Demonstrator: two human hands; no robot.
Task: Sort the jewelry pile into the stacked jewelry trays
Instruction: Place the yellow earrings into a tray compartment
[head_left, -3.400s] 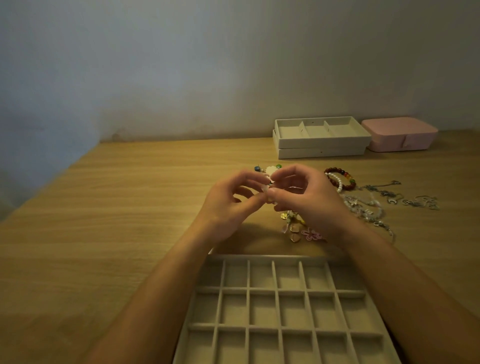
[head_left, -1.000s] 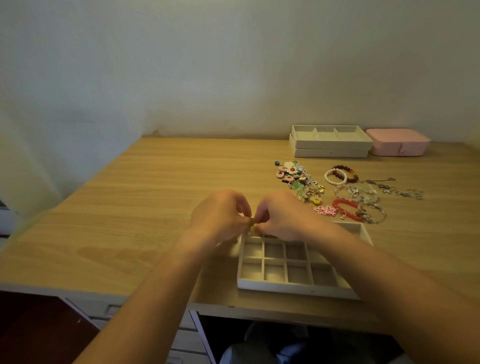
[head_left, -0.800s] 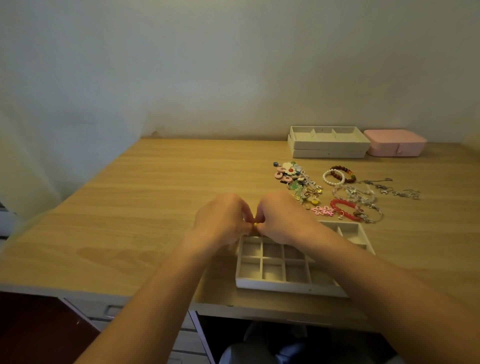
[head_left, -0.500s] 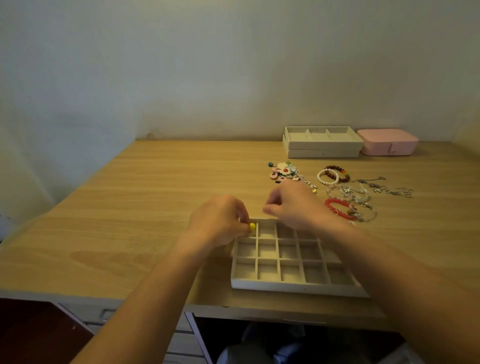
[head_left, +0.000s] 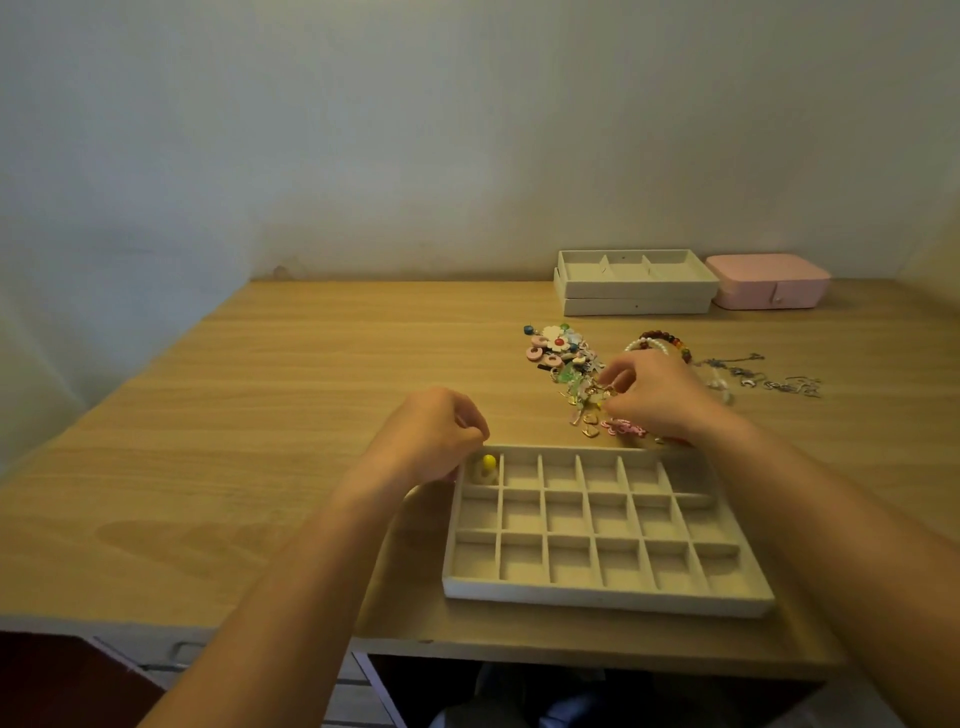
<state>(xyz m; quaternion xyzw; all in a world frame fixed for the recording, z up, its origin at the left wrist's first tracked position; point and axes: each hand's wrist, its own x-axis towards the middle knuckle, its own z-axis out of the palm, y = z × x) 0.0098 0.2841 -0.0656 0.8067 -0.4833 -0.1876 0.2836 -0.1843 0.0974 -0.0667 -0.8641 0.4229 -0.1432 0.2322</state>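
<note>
A: Where is the jewelry pile (head_left: 569, 364)?

B: It lies loose on the worktop (head_left: 311, 395), just past the far edge of the grid tray (head_left: 608, 603). It is a tangle of flower shapes, pink rings and small gold hoops. One yellow piece (head_left: 489, 462) sits apart from it, in the tray's far-left compartment.

A: And the person's hands?

B: The right hand (head_left: 657, 397) is down in the near side of the pile, with its fingers curled among the small gold pieces. Whether its grip is clamped on one of them cannot be told, because the fingertips are lost in the tangle. The left hand (head_left: 428, 441) is at the tray's far-left corner, just beside the yellow piece. Its grip is drawn together, fingers curled, with nothing seen in them.

A: What lies around them?

B: A bead bracelet (head_left: 670, 340) shows partly behind the right hand. Silver chains (head_left: 763, 376) are strung out to the right of it. The grid tray itself lies near the front edge of the worktop. At the back, by the wall, stand the stacked trays (head_left: 636, 291), the top one showing three compartments. A pink box (head_left: 769, 283) sits just beside them on the right.
</note>
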